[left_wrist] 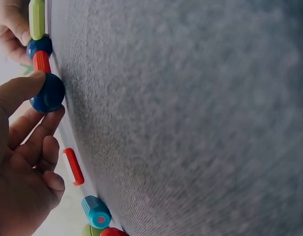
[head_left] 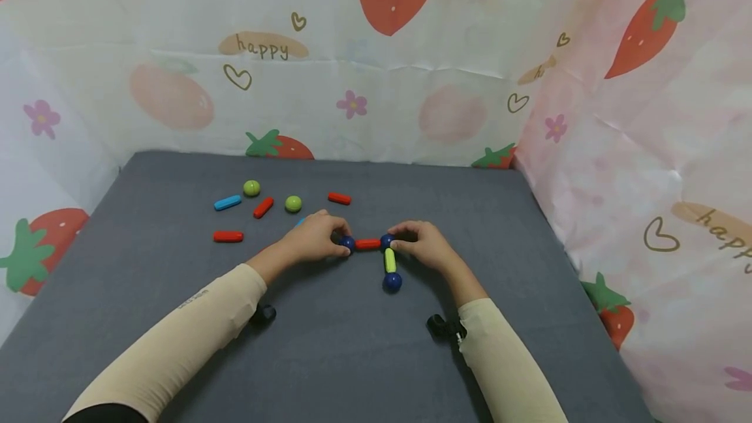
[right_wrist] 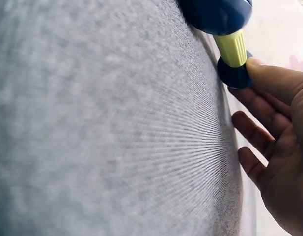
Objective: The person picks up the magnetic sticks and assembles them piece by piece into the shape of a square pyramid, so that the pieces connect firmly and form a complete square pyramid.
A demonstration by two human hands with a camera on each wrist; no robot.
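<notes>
A joined piece lies on the grey table: a red rod (head_left: 368, 244) links two dark blue balls, and a yellow-green rod (head_left: 390, 260) runs from the right one toward the near side, ending in a third blue ball (head_left: 392, 281). My left hand (head_left: 317, 237) pinches the left blue ball (left_wrist: 49, 93) between thumb and fingers, its other fingers loosely bent. With thumb and fingertips, my right hand (head_left: 427, 245) pinches the right blue ball (right_wrist: 234, 73), where the red and yellow-green rods meet.
Loose parts lie behind and left of my left hand: red rods (head_left: 228, 236), a blue rod (head_left: 227, 202) and two green balls (head_left: 251, 188). Another blue rod (left_wrist: 96, 212) is partly hidden behind that hand in the head view. A printed cloth (head_left: 388, 70) hangs around the table.
</notes>
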